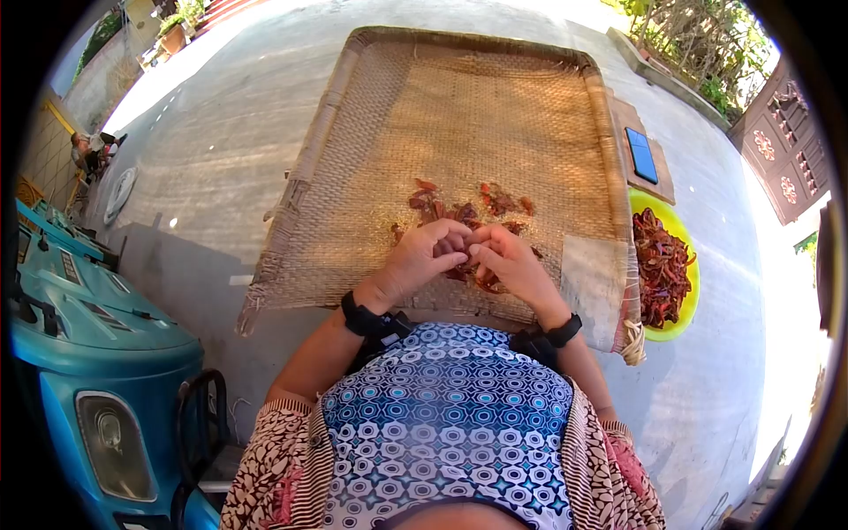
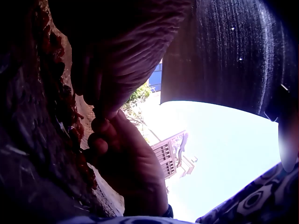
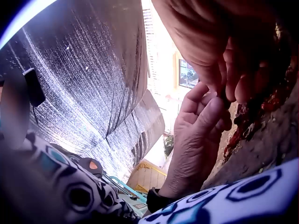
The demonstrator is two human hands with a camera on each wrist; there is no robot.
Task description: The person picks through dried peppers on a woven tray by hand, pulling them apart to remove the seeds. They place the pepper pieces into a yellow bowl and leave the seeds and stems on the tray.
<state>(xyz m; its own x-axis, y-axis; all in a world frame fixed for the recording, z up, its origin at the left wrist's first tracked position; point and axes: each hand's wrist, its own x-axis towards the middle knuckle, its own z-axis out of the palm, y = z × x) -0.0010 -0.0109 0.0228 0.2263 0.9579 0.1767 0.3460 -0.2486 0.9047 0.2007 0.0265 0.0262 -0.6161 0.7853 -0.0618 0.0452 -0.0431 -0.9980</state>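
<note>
Both hands meet over the near part of a woven bamboo mat, fingertips close together. My left hand curls its fingers and pinches with thumb and forefinger; in the right wrist view the left hand meets the other hand's tips. My right hand pinches from the other side. Between them is a small dark piece, apparently a dried chili, mostly hidden by the fingers. Dried red chilies lie loose on the mat under and beyond the hands, with another small cluster of chilies beside them.
A yellow-green basin heaped with dried red chilies stands right of the mat. A blue phone lies on cardboard behind it. At left stands a blue vehicle; a person sits farther off.
</note>
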